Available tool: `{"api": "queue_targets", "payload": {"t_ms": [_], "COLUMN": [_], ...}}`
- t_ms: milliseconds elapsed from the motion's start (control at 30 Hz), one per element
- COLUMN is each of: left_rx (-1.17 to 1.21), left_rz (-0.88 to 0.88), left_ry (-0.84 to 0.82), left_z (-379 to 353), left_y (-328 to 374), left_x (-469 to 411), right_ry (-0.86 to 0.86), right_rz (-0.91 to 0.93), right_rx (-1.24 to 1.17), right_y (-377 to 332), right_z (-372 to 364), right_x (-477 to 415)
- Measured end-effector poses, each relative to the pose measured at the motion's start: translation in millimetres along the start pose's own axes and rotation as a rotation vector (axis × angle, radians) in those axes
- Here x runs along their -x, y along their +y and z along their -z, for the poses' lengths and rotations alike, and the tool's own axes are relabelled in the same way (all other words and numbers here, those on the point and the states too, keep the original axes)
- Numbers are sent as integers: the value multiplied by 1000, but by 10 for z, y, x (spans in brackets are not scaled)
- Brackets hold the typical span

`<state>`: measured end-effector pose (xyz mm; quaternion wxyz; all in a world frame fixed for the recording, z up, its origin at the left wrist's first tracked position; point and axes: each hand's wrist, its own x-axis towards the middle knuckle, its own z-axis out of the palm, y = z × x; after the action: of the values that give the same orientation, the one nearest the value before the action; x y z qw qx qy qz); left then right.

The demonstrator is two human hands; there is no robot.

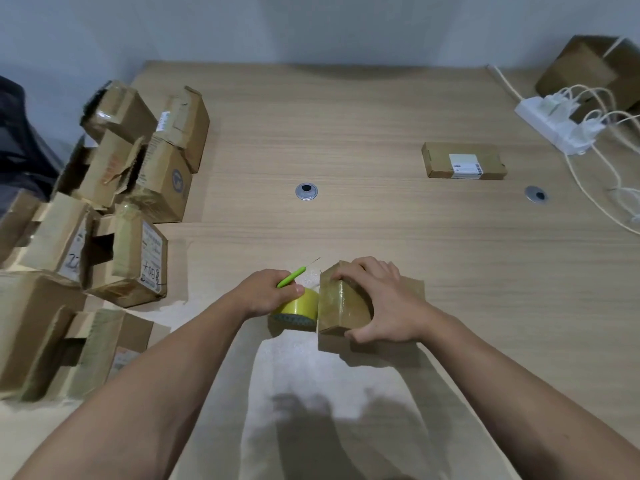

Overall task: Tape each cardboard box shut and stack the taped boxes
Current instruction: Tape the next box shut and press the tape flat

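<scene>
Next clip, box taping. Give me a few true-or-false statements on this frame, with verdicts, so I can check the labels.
1. The left hand holds a green-handled tool. True.
2. The right hand rests on the flat box. False: it grips the small box near the person; the flat box lies apart, untouched.
3. The tape roll sits beside the small box, on its left. True.
4. The pile of boxes is on the right side of the table. False: it is on the left.
5. The power strip has nothing plugged in. False: white plugs and cables sit in it.
</scene>
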<state>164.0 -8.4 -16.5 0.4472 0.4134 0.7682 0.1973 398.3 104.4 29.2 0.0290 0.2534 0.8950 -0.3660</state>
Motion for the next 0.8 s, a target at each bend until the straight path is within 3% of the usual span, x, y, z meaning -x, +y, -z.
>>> {"api": "queue_targets", "payload": {"t_ms": [300, 533, 800], "left_rx": [-11, 259, 303], "left_rz": [10, -1, -16], "left_ry": [134, 64, 104], "left_z": [-220, -248, -312], "left_y": [-51, -71, 13], "left_x": [58, 70, 52], "right_ry": [27, -34, -110], "right_rz": [-40, -43, 8], "right_rx": [-89, -153, -99], "right_y": [-8, 26, 58], "right_z": [-49, 37, 150], "right_x": [38, 27, 7]}}
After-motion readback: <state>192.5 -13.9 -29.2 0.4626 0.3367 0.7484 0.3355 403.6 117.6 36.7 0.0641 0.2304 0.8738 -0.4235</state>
